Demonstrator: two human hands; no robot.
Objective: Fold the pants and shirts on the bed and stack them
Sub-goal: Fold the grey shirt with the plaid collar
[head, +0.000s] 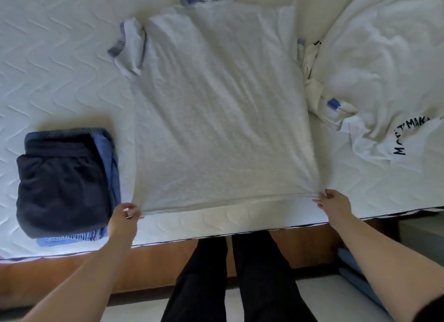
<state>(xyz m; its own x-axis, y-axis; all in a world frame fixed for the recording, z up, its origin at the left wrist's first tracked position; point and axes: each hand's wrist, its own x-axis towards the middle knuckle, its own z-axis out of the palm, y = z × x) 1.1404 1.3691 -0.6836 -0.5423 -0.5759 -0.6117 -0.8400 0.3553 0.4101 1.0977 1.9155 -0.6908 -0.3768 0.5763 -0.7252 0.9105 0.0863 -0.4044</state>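
Soft grey shirt (216, 110) lies flat, collar toward 12 o'clock; left hand (123, 219) and right hand (335, 205) pinch its hem corners

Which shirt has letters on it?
The crumpled white shirt on the right: dark letters show near its lower edge. The grey shirt, spread flat and pinched at its hem by the left hand and right hand, shows none.
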